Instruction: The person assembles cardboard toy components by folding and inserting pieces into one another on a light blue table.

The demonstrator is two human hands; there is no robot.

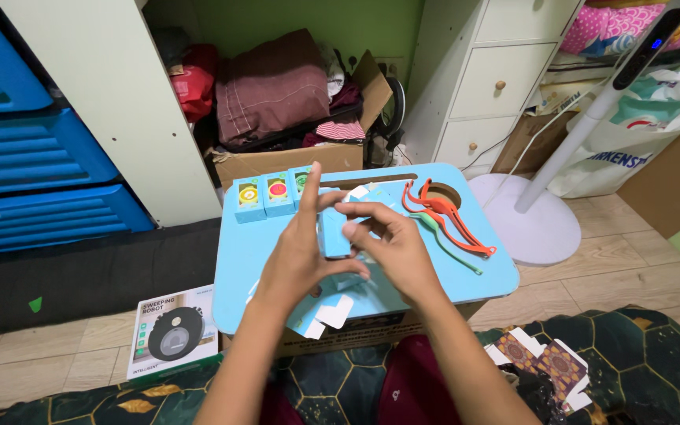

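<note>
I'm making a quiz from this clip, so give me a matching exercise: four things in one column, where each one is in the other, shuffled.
Things:
1. Small blue box
2. Orange strap
3. Fan base
4. Vacuum box

Places:
A. On the floor, left of the blue table
B. On the floor, right of the table
C. Between the left hand and right hand
D. Lying on the table's right part

Pairs: 1-C, 2-D, 3-B, 4-A
</note>
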